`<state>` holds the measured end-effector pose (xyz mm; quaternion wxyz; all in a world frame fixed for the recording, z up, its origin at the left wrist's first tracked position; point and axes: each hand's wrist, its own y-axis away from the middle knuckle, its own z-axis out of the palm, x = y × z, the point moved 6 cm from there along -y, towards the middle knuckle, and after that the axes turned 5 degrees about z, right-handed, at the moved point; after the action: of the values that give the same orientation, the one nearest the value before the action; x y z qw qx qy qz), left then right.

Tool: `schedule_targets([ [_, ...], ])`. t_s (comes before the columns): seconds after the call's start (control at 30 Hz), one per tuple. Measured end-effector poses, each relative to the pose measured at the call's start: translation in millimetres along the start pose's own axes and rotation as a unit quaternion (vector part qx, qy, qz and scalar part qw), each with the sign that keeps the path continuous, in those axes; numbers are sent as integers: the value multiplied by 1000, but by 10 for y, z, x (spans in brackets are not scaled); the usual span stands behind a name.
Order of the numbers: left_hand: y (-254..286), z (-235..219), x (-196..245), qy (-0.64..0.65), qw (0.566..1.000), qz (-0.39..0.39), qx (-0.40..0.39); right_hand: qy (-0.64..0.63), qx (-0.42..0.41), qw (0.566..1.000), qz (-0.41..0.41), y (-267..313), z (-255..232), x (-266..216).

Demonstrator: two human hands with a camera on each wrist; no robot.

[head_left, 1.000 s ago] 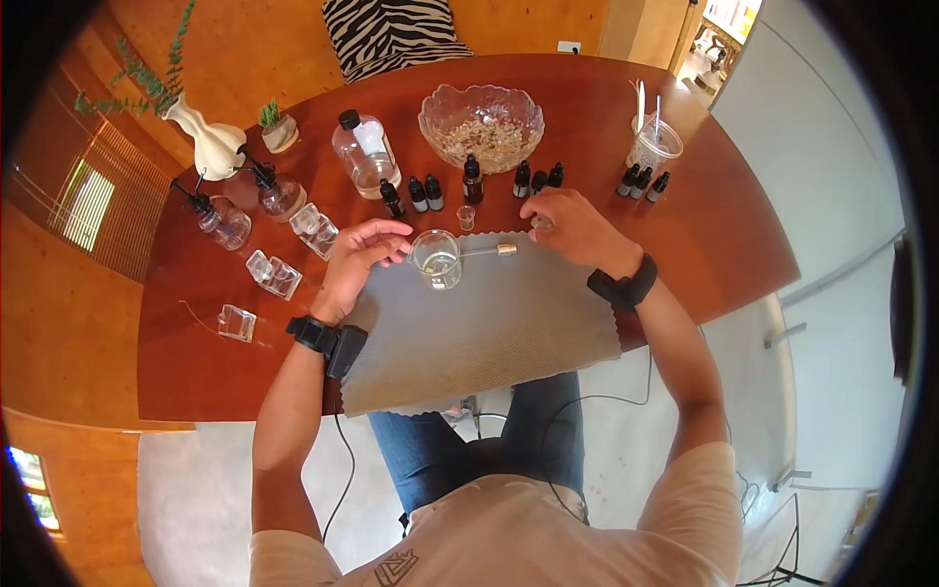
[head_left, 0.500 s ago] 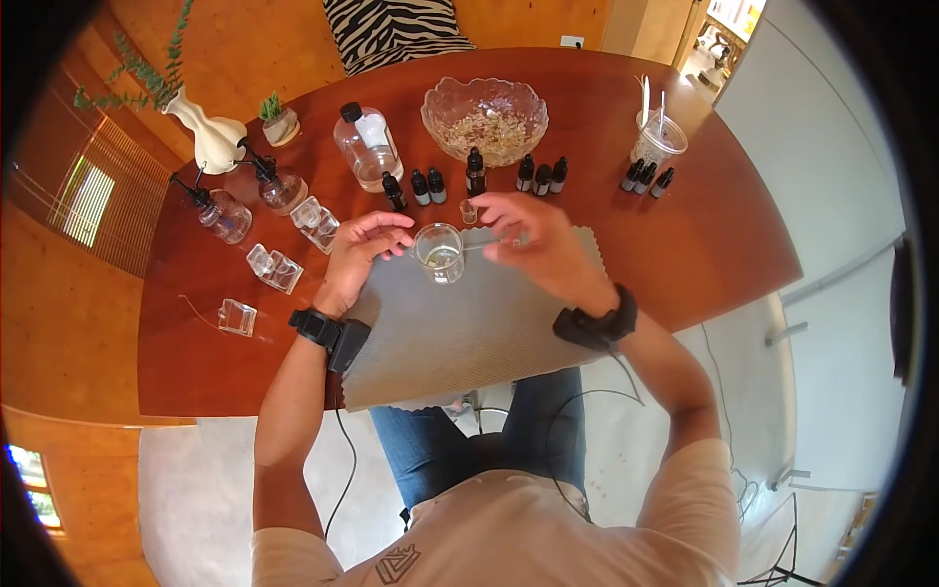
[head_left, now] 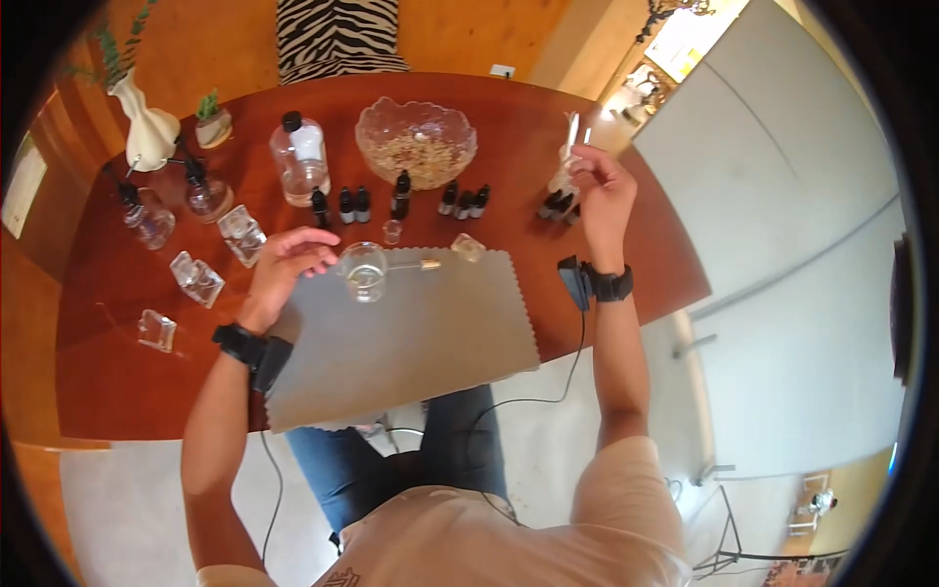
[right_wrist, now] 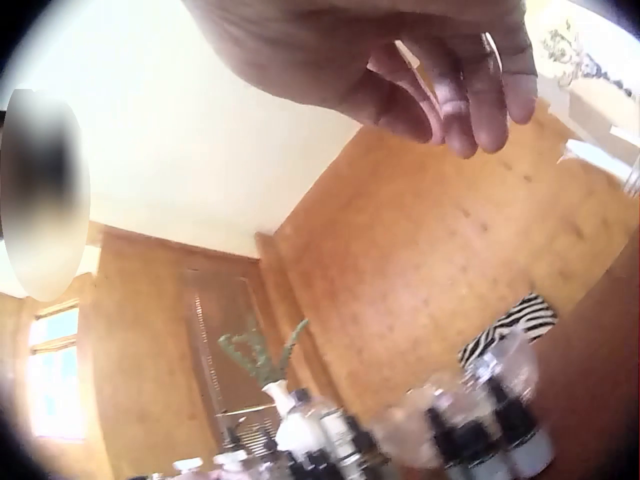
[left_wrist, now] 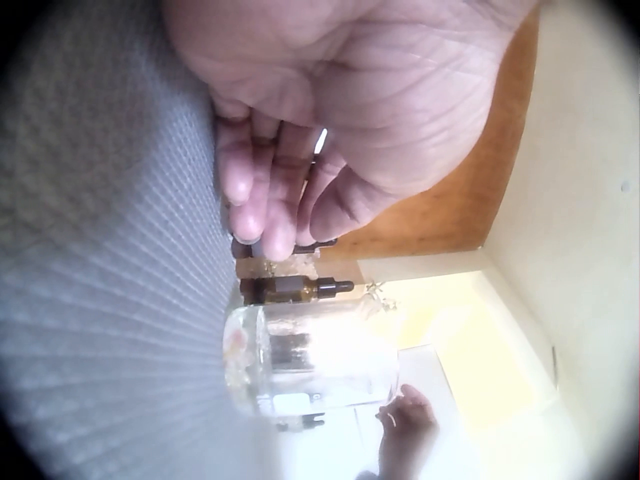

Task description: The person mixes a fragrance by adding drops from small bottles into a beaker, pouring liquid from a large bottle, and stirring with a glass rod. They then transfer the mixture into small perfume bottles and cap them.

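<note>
My left hand point(head_left: 289, 269) rests at the mat's left side with fingers loosely bent, nothing in them. Its fingertips are right by a clear glass beaker point(head_left: 365, 279); small pale bits show at the beaker's bottom point(left_wrist: 238, 350) in the left wrist view. Raised over the table's right side, my right hand point(head_left: 608, 201) has its fingers relaxed beside a clear cup with white sticks point(head_left: 571, 135). The right wrist view shows nothing between its fingers point(right_wrist: 455, 120). A gold-collared spray nozzle point(head_left: 428, 265) with a thin tube lies right of the beaker, near a clear glass block point(head_left: 468, 248).
Dark dropper bottles point(head_left: 402, 196) line up behind the grey mat point(head_left: 411, 342), with a tiny glass cup point(head_left: 392, 232) before them. Farther back stand a large black-capped bottle point(head_left: 301, 166) and a glass bowl point(head_left: 416, 147). Clear square bottles point(head_left: 196, 279) sit at left.
My right hand has moved from over the mat to the right and back, toward the cup of sticks. The head view has turned right. My left hand stays by the beaker.
</note>
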<state>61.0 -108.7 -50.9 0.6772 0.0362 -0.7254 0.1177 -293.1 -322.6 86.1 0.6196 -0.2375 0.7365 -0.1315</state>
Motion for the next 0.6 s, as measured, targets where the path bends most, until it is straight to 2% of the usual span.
schedule_targets([
  [0.07, -18, -3, 14, 0, 1000, 2, 1, 73, 64, 995, -22, -341, -471, 292],
  [0.17, -3, 11, 34, -11, 1000, -5, 4, 152, 33, 987, -24, -724, -839, 673],
  [0.23, -10, 9, -2, -4, 1000, -1, 5, 237, -41, 970, -46, -959, -843, 931],
  [0.27, -15, -1, -13, -3, 1000, 0, 5, 277, -77, 956, -55, -1018, -820, 915],
  [0.37, -20, -1, -27, -3, 1000, -1, 3, 464, -154, 869, 71, -1144, -692, 925],
  [0.47, -7, 16, 13, -10, 1000, 6, 2, 540, -113, 833, 39, -1301, -582, 1027],
  [0.5, -3, 17, 17, -10, 1000, 7, 2, 588, -126, 798, 40, -1331, -542, 1021],
  [0.6, -2, 19, 29, -10, 1000, 8, 0, 592, -235, 768, 72, -1511, -463, 1393],
])
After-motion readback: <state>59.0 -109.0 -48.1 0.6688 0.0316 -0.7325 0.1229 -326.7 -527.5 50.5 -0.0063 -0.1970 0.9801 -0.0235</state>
